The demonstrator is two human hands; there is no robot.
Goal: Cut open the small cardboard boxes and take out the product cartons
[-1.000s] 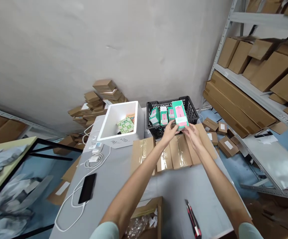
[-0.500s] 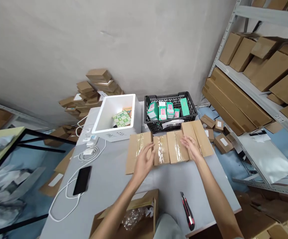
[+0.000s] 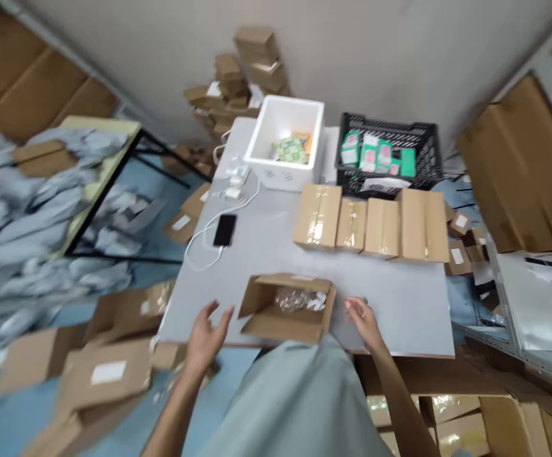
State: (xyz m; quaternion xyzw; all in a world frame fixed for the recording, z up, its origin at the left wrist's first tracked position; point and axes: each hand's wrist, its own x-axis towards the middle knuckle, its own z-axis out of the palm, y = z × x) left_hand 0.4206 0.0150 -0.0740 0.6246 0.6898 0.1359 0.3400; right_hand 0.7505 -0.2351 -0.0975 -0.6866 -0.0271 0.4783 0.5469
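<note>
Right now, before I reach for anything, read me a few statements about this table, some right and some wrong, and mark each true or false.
1. The open cardboard box lies between the left hand and the right hand. True.
2. A white cable runs to the phone. True.
3. The left hand is gripping the phone. False: the phone lies on the table, apart from that hand.
4. The black crate holds green-and-pink boxes. True.
5. Only two closed cardboard boxes stand in the row before the crate. False: there are four.
6. The white foam box is right of the crate. False: it is to the left.
</note>
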